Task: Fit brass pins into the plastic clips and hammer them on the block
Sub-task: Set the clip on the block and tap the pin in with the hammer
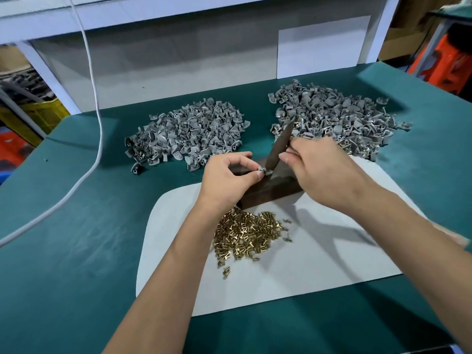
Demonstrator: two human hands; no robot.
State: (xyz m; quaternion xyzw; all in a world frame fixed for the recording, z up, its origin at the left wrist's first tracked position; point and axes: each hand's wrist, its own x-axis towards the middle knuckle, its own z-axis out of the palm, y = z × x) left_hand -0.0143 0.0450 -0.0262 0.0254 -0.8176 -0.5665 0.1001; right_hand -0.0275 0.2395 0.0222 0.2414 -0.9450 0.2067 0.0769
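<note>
Left hand (227, 175) pinching plastic clip (263, 171) on dark block (270, 189), steadying it for blow. Right hand (314, 167) fingers curled round slim dark striking tool (279, 145), tip at clip. Brass pins (249, 235) heaped near on white mat (332, 256); clip piles (189, 131) behind on green surface (76, 226), within reach.

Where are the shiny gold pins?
In the head view, the pins lie heaped on the white mat, bottom centre, just in front of the dark block and beside the left forearm.
</note>
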